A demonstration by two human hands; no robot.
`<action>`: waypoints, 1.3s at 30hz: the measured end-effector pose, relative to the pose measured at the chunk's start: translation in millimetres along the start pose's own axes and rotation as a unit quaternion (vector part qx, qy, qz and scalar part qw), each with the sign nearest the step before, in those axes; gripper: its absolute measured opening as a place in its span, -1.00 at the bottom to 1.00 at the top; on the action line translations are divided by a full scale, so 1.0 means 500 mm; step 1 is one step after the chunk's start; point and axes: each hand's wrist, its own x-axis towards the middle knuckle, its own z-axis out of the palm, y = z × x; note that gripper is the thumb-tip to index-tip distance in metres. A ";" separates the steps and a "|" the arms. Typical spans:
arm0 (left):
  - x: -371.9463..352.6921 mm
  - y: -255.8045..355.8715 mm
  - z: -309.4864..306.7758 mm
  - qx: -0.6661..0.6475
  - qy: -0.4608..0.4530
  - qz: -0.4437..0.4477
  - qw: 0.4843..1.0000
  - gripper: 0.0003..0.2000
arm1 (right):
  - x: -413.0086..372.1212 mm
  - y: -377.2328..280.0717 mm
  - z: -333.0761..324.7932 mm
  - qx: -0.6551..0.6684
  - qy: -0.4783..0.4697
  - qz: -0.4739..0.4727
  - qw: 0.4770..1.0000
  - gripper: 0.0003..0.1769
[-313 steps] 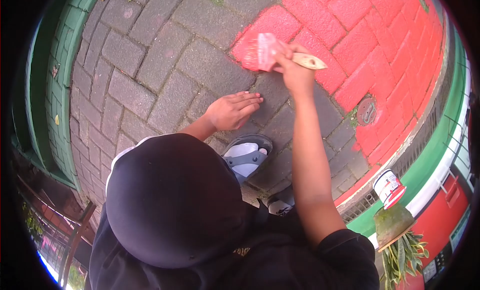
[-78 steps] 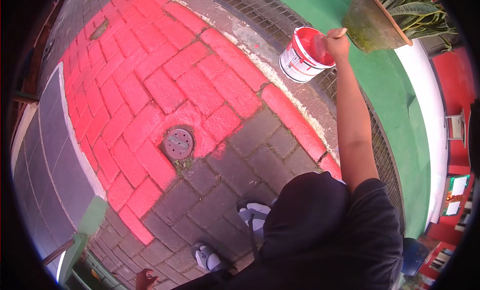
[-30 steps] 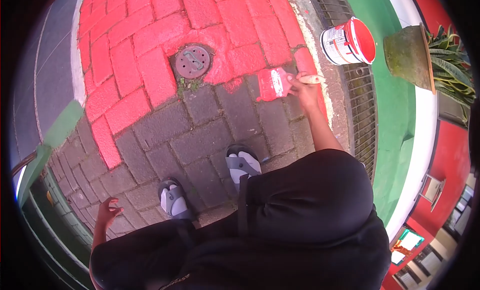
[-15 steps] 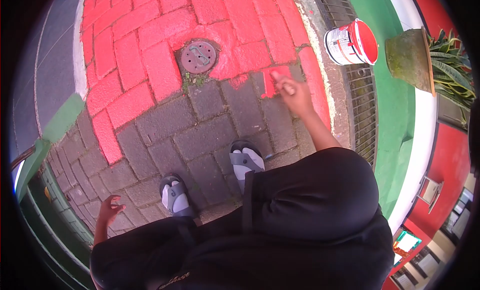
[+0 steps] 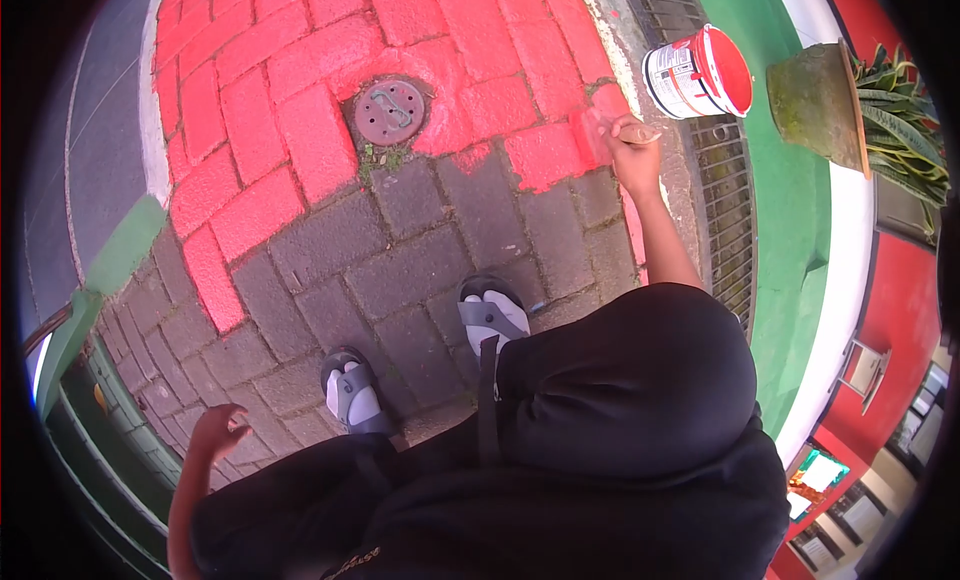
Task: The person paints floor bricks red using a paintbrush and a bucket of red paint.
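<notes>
My right hand (image 5: 636,162) is closed around a paintbrush (image 5: 641,135), whose light handle end shows above the fist. The bristles are blurred and mostly hidden over wet red paint near the path's right border. Under the brush lie paving bricks (image 5: 545,158) freshly coated red, with bare grey bricks (image 5: 415,275) nearer my feet. My left hand (image 5: 218,432) hangs beside my left knee, fingers loosely curled and apart, holding nothing. A white paint bucket (image 5: 685,78) with red inside and red drips stands just beyond my right hand.
A round metal cover (image 5: 390,112) sits among the bricks. Along the right runs a drain grate (image 5: 728,180), then a green ledge (image 5: 785,220) with a potted plant (image 5: 815,110). My sandaled feet (image 5: 490,315) stand on grey bricks. Green steps (image 5: 100,435) descend at left.
My right hand has moved right and slightly up, toward the border. Red paint now covers more of the brick it was over. My left hand has shifted slightly down.
</notes>
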 end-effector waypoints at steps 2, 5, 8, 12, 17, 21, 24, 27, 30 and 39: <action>0.006 0.039 -0.040 0.313 -0.082 0.140 0.936 -0.64 | -0.002 0.027 -0.001 -0.081 -0.039 -0.163 0.983 -0.70; 0.095 0.144 -0.054 0.335 -0.008 0.234 0.912 -0.64 | -0.073 -0.030 0.078 -0.179 -0.050 -0.090 0.978 -0.72; 0.198 0.402 0.001 0.259 0.134 0.350 0.890 -0.66 | -0.113 -0.062 0.126 -0.204 -0.088 -0.050 0.974 -0.73; 0.287 0.675 0.164 0.113 0.241 0.402 0.876 -0.41 | -0.118 -0.063 0.147 0.070 -0.129 -0.031 0.989 -0.77; 0.340 0.834 0.343 0.084 0.288 0.320 0.899 -0.15 | -0.082 -0.020 0.115 0.131 -0.158 0.099 0.974 -0.77; 0.348 0.838 0.362 0.070 0.304 0.288 0.906 -0.11 | -0.060 -0.033 0.097 0.038 -0.158 0.104 0.981 -0.76; 0.351 0.834 0.363 0.056 0.302 0.294 0.905 -0.12 | -0.027 -0.007 0.074 -0.031 -0.091 0.048 0.994 -0.76; 0.352 0.837 0.368 0.044 0.307 0.290 0.905 -0.13 | -0.010 -0.001 0.035 -0.085 -0.028 -0.062 0.994 -0.71; 0.354 0.838 0.366 0.047 0.310 0.287 0.905 -0.13 | -0.036 -0.053 0.039 -0.244 0.015 -0.026 0.969 -0.75; 0.353 0.836 0.366 0.040 0.314 0.298 0.901 -0.15 | -0.127 -0.022 0.159 0.054 -0.134 -0.135 0.980 -0.95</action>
